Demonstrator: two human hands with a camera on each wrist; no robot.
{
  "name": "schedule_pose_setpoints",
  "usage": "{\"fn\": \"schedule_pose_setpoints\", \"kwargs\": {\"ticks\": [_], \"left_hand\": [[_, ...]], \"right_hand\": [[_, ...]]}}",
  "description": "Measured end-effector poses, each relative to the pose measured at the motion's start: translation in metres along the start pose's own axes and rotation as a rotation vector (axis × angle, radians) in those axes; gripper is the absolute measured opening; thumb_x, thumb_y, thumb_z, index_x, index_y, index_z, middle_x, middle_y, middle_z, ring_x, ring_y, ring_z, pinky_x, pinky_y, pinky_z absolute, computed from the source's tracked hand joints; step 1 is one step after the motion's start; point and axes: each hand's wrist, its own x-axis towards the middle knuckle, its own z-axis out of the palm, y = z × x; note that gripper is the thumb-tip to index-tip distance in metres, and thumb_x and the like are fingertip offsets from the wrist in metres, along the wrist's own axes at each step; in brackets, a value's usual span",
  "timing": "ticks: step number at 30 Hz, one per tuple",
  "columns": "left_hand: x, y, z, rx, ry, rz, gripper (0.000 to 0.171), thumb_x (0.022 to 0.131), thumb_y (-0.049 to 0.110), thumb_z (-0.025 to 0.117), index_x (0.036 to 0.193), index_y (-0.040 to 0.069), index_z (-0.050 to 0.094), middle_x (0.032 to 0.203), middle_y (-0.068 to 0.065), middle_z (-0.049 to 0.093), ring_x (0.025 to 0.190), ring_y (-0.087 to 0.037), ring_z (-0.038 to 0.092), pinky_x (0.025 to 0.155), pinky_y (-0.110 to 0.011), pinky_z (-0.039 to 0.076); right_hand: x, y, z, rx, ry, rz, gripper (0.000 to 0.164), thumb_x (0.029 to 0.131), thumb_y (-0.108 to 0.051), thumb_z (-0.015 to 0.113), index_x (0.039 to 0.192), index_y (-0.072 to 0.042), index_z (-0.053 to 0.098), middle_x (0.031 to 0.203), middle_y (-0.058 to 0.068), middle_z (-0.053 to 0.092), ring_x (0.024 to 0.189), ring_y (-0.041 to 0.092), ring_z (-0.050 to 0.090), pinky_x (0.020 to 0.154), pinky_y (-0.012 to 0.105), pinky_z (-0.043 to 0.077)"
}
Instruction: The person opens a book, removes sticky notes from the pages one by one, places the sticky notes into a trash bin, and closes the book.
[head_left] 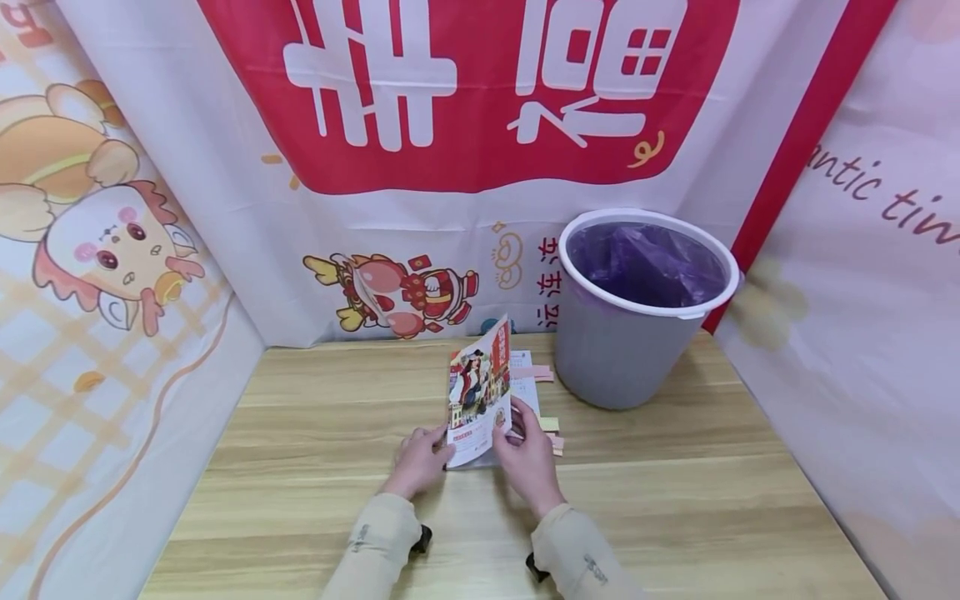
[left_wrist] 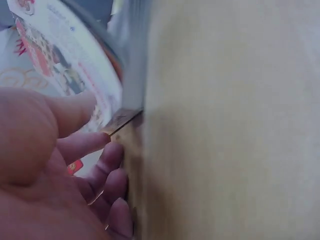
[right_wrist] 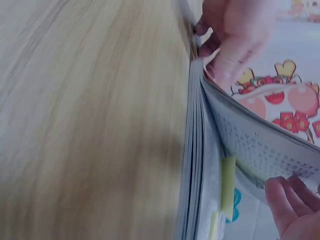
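A book with a colourful illustrated cover (head_left: pixel 480 383) lies on the wooden table in the head view, its front part lifted and bowed toward the left. Beneath, a lower page (head_left: pixel 522 385) shows, with pink sticky tabs (head_left: pixel 534 373) and a yellow tab (head_left: pixel 549 423) along the right edge. My left hand (head_left: pixel 420 458) grips the spine side near the bottom corner, thumb on the cover. With the right hand (head_left: pixel 528 454) I pinch the raised cover and leaves at their free edge. Printed text fills the underside of the raised leaves (right_wrist: pixel 260 145) in the right wrist view.
A grey waste bin (head_left: pixel 622 358) with a white rim and purple liner (head_left: pixel 637 258) stands behind and right of the book. Printed cloths (head_left: pixel 480 150) hang at the back and both sides of the wooden table (head_left: pixel 322 417).
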Motion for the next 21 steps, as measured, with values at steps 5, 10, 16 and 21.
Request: {"fn": "schedule_pose_setpoints", "kwargs": {"ticks": [5, 10, 16, 21], "left_hand": [[0.000, -0.007, -0.020, -0.241, 0.006, -0.040, 0.053, 0.103, 0.030, 0.052, 0.147, 0.002, 0.045, 0.124, -0.017, 0.062, 0.092, -0.025, 0.061, 0.077, -0.042, 0.055], [-0.005, -0.009, -0.057, -0.317, 0.111, -0.065, 0.051, 0.106, 0.035, 0.046, 0.149, 0.007, 0.044, 0.120, -0.015, 0.061, 0.104, -0.029, 0.059, 0.081, -0.040, 0.052], [-0.008, -0.011, -0.102, -0.309, 0.174, -0.028, 0.056, 0.107, 0.040, 0.041, 0.150, 0.005, 0.040, 0.130, -0.022, 0.056, 0.117, -0.036, 0.054, 0.097, -0.050, 0.046], [-0.016, -0.010, -0.129, -0.282, 0.190, -0.007, 0.060, 0.107, 0.042, 0.037, 0.153, 0.004, 0.034, 0.136, -0.027, 0.050, 0.124, -0.042, 0.048, 0.104, -0.055, 0.039]], "right_hand": [[0.001, -0.006, 0.011, -0.092, -0.096, -0.042, 0.067, 0.090, -0.009, 0.069, 0.150, -0.021, 0.041, 0.142, 0.006, 0.054, 0.125, 0.022, 0.055, 0.101, 0.037, 0.048], [0.004, -0.010, 0.022, -0.231, -0.161, -0.190, 0.069, 0.090, -0.015, 0.070, 0.151, -0.025, 0.040, 0.148, 0.001, 0.049, 0.130, 0.023, 0.050, 0.106, 0.043, 0.043], [0.007, -0.003, 0.037, -0.402, -0.275, -0.278, 0.072, 0.089, -0.020, 0.072, 0.153, -0.026, 0.038, 0.155, 0.007, 0.038, 0.136, 0.028, 0.043, 0.109, 0.046, 0.039], [0.007, 0.007, 0.048, -0.500, -0.340, -0.264, 0.073, 0.090, -0.027, 0.072, 0.154, -0.030, 0.036, 0.158, 0.012, 0.031, 0.134, 0.036, 0.045, 0.105, 0.048, 0.042]]}}
